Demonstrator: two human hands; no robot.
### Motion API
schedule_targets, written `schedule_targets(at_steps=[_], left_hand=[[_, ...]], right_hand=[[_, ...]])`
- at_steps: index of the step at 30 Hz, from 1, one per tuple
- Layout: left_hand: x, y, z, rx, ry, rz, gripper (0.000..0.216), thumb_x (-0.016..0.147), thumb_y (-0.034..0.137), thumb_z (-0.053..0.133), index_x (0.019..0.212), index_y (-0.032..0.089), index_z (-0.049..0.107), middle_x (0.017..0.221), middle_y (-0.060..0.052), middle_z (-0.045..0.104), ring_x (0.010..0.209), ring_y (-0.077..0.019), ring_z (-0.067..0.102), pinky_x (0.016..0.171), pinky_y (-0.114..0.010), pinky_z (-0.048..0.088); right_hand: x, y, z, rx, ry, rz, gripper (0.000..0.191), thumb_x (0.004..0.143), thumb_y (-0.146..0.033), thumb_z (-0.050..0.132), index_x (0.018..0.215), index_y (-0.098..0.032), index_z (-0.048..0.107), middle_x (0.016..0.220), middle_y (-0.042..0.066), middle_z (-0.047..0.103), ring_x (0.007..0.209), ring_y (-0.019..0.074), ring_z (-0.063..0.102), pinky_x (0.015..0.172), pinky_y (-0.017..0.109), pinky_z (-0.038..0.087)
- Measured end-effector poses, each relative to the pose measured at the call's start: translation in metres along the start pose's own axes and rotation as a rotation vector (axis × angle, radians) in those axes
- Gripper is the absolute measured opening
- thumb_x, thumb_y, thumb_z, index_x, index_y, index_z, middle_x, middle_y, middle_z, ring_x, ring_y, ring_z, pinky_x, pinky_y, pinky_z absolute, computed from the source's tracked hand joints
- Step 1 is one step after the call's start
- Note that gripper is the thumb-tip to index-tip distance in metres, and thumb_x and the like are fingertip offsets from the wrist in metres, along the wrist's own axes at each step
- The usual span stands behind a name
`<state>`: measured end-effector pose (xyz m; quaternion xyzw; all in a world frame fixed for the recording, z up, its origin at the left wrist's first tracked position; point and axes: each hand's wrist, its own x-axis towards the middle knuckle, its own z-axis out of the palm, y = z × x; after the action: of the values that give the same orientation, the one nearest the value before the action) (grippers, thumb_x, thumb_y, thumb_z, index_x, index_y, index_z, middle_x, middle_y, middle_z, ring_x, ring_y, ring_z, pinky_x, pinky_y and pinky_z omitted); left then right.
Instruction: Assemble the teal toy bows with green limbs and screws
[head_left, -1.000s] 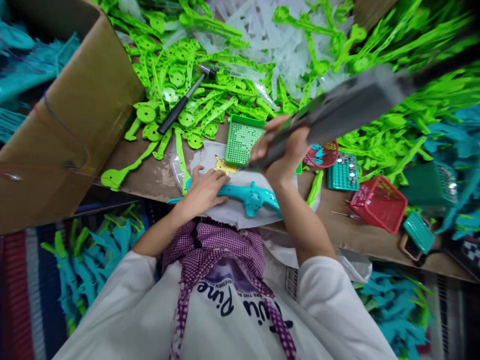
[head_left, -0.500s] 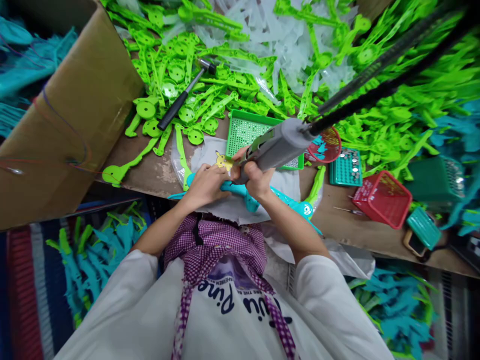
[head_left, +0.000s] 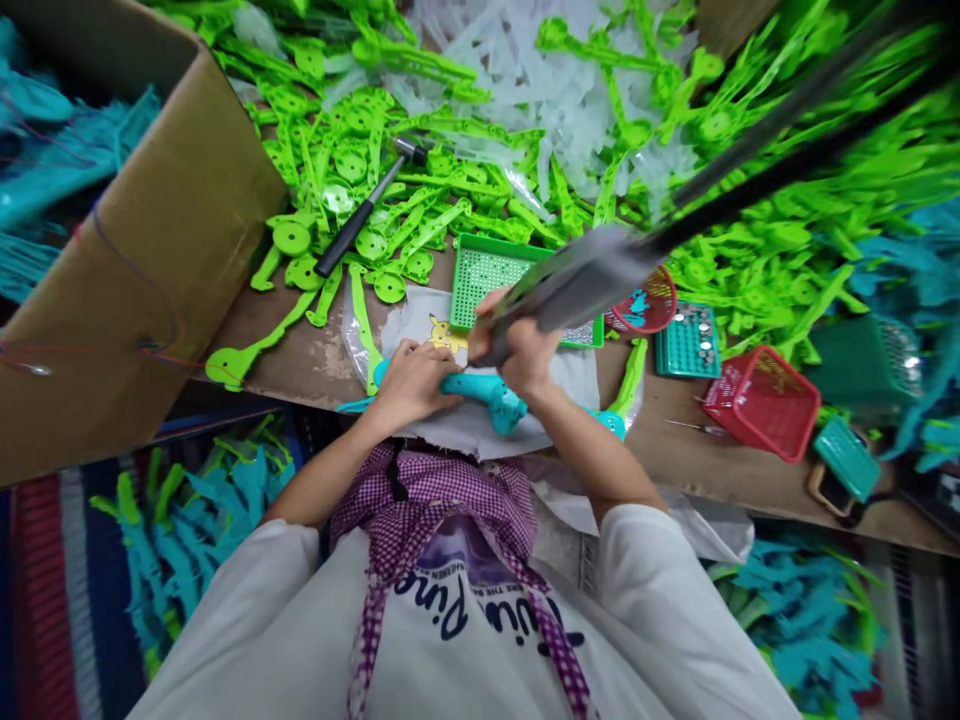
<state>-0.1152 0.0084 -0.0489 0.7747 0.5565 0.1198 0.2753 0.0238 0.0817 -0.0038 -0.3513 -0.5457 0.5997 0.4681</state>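
My left hand (head_left: 416,383) is closed over the left part of a turquoise plastic piece (head_left: 484,388), holding it down on a grey cloth (head_left: 409,315) with a yellow cartoon print. My right hand (head_left: 531,358) wraps round a grey power screwdriver (head_left: 581,272), which hangs from dark cords and leans to the upper right. Its lower end is just above the turquoise piece; motion blur and my fingers hide the tip. Bright green curved parts (head_left: 361,325) lie beside the cloth's left edge. Behind my hands sits a green perforated tray (head_left: 491,262) with small metal pieces at its right end.
Heaped green plastic parts (head_left: 352,165) and a hammer (head_left: 367,210) cover the back of the table. At left stands a cardboard box (head_left: 165,220). To the right are a round red basket (head_left: 652,300), a teal tray (head_left: 688,342) of metal pieces and a red basket (head_left: 776,405).
The screwdriver and my right hand have moved a little right and up, with the tool tilting further over. More of the turquoise piece's middle shows; my left hand stays on it.
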Motion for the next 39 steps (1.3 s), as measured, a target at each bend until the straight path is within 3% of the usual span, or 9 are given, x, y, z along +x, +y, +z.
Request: schedule_targets(at_steps=[4, 9, 12, 19, 23, 28, 32, 35, 39], left_hand=[[-0.001, -0.002, 0.001, -0.005, 0.020, 0.032, 0.021, 0.086, 0.039, 0.073, 0.105, 0.029, 0.076, 0.112, -0.003, 0.074, 0.110, -0.0276, 0.062, 0.098, -0.045, 0.032], [-0.001, 0.002, -0.003, 0.002, -0.023, 0.015, 0.024, 0.087, 0.037, 0.074, 0.109, 0.027, 0.076, 0.112, -0.003, 0.075, 0.110, -0.0268, 0.062, 0.099, -0.044, 0.031], [-0.002, 0.003, -0.005, 0.002, -0.031, 0.016, 0.024, 0.088, 0.037, 0.073, 0.109, 0.026, 0.075, 0.112, -0.004, 0.075, 0.109, -0.0266, 0.061, 0.099, -0.045, 0.031], [-0.002, 0.001, -0.003, -0.019, -0.015, 0.025, 0.022, 0.088, 0.036, 0.074, 0.108, 0.027, 0.076, 0.112, -0.003, 0.075, 0.108, -0.0263, 0.062, 0.100, -0.045, 0.031], [-0.001, 0.000, -0.001, -0.004, -0.014, 0.023, 0.025, 0.087, 0.037, 0.075, 0.109, 0.025, 0.076, 0.112, -0.003, 0.074, 0.109, -0.0266, 0.063, 0.102, -0.046, 0.030], [-0.001, -0.001, -0.001, 0.001, -0.004, 0.029, 0.026, 0.087, 0.037, 0.075, 0.110, 0.025, 0.075, 0.110, -0.004, 0.075, 0.109, -0.0273, 0.063, 0.102, -0.046, 0.030], [-0.001, -0.003, 0.000, 0.017, 0.020, 0.052, 0.033, 0.089, 0.042, 0.074, 0.118, 0.026, 0.073, 0.114, -0.005, 0.074, 0.111, -0.0288, 0.063, 0.101, -0.047, 0.030], [-0.001, -0.005, 0.002, 0.017, 0.033, 0.071, 0.033, 0.090, 0.045, 0.073, 0.118, 0.028, 0.073, 0.116, -0.004, 0.074, 0.111, -0.0276, 0.063, 0.099, -0.046, 0.030], [0.000, -0.007, 0.004, 0.038, 0.032, 0.066, 0.033, 0.089, 0.046, 0.075, 0.117, 0.029, 0.073, 0.117, -0.004, 0.074, 0.112, -0.0267, 0.063, 0.100, -0.045, 0.029]], right_hand=[[0.078, -0.005, 0.000, -0.047, 0.290, -0.259, 0.059, 0.067, -0.084, 0.070, 0.078, -0.027, 0.058, 0.045, -0.009, 0.048, 0.040, 0.0098, 0.047, 0.043, 0.031, 0.041], [0.144, 0.029, -0.009, -0.255, 0.238, -0.202, 0.070, 0.073, -0.095, 0.045, 0.075, -0.026, 0.057, 0.052, -0.004, 0.048, 0.056, 0.0143, 0.060, 0.053, 0.033, 0.048], [0.154, 0.047, -0.016, -0.279, 0.140, -0.182, 0.073, 0.073, -0.097, 0.037, 0.079, -0.026, 0.057, 0.055, -0.004, 0.049, 0.064, 0.0165, 0.065, 0.054, 0.032, 0.047], [0.157, 0.059, -0.019, -0.283, 0.172, -0.171, 0.073, 0.071, -0.099, 0.040, 0.077, -0.028, 0.054, 0.055, -0.003, 0.051, 0.062, 0.0142, 0.061, 0.056, 0.034, 0.046], [0.154, 0.047, -0.012, -0.270, 0.226, -0.175, 0.071, 0.066, -0.098, 0.050, 0.084, -0.030, 0.059, 0.052, -0.004, 0.050, 0.059, 0.0153, 0.060, 0.054, 0.034, 0.048], [0.129, -0.007, -0.017, -0.189, 0.401, -0.290, 0.075, 0.068, -0.097, 0.048, 0.100, -0.031, 0.063, 0.052, -0.007, 0.042, 0.045, 0.0151, 0.054, 0.044, 0.031, 0.043], [0.057, -0.043, -0.048, -0.044, 0.385, -0.366, 0.058, 0.071, -0.086, 0.061, 0.086, -0.030, 0.066, 0.049, -0.009, 0.040, 0.035, 0.0105, 0.043, 0.035, 0.027, 0.035], [-0.011, -0.044, -0.075, -0.097, 0.234, -0.327, 0.054, 0.075, -0.084, 0.059, 0.084, -0.032, 0.067, 0.043, -0.008, 0.042, 0.031, 0.0121, 0.039, 0.032, 0.027, 0.032], [-0.062, -0.034, -0.096, -0.132, 0.353, -0.282, 0.051, 0.072, -0.081, 0.066, 0.083, -0.031, 0.066, 0.045, -0.007, 0.045, 0.035, 0.0128, 0.044, 0.037, 0.026, 0.035]])
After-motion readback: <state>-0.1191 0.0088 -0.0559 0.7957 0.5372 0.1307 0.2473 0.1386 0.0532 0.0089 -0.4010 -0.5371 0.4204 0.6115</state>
